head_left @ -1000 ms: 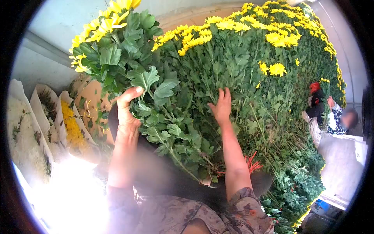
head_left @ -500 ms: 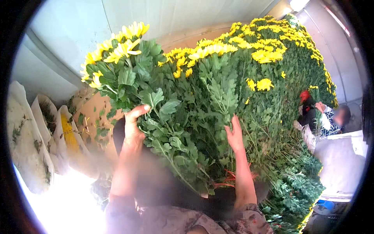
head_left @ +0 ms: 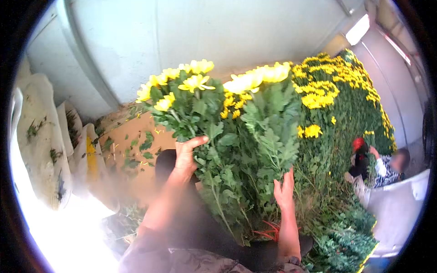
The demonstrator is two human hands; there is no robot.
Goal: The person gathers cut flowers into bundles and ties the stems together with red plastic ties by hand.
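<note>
Strands of red (head_left: 274,232) sit nearest; left hand (head_left: 185,157) has its grip closed round a yellow bunch (head_left: 200,107), right hand (head_left: 285,190) seems to pinch a second bunch (head_left: 275,125) just beside it; crowded leaves (head_left: 227,139) could snag and snap imo if tugged against the flower pile (head_left: 346,132) beyond.

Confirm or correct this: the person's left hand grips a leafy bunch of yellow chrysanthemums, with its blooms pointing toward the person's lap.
Wrong on the direction: the blooms point away from the person's lap, and the lower stems run toward it, as the head view shows. The left hand does have its grip on a leafy bunch of yellow chrysanthemums.
</note>
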